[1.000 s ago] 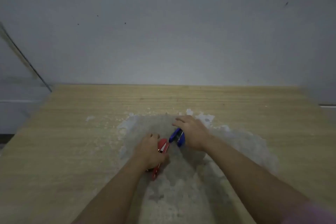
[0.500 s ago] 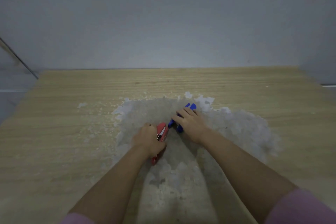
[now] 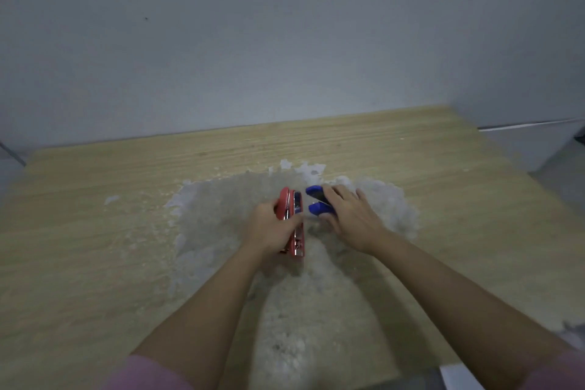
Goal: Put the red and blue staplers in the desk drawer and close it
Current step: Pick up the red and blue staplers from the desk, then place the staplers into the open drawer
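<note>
Both staplers were in hand: left hand (image 3: 272, 226) fingers wrapped the red stapler (image 3: 292, 218), right hand (image 3: 351, 215) fingers gripped the blue stapler (image 3: 318, 201). Pickup step, I judged; the drawer, unseen, needed opening next.

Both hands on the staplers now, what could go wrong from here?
1. The right hand only drapes over the blue stapler, whose jaws gape; it may slip on lifting.
2. The left hand holds the red stapler on its side, metal exposed; a finger could get pinched.
3. No drawer is in view, so both hands are full before opening it.
</note>
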